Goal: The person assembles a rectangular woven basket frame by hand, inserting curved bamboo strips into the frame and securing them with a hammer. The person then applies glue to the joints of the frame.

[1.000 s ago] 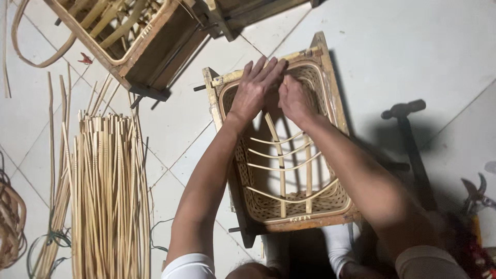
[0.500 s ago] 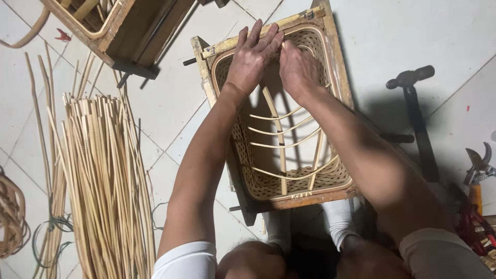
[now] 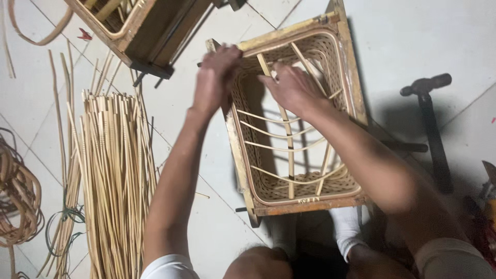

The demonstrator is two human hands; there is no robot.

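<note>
A wooden frame with a woven rattan basket (image 3: 347, 77) inside stands on the tiled floor in front of me. Thin cane ribs (image 3: 287, 150) cross its opening. My left hand (image 3: 217, 77) grips the frame's upper left corner with closed fingers. My right hand (image 3: 292, 85) rests inside the opening near the top, fingers curled on a cane rib. Both forearms reach forward from the bottom of the view.
A bundle of straight cane strips (image 3: 116, 175) lies on the floor at the left. Coiled cane (image 3: 18, 196) sits at the far left edge. Another wooden frame (image 3: 144, 26) stands at the top left. A hammer (image 3: 431, 124) lies at the right.
Both hands have shifted left along the top of the basket; my left hand now grips the frame's corner. The view has moved closer and the basket sits more to the right.
</note>
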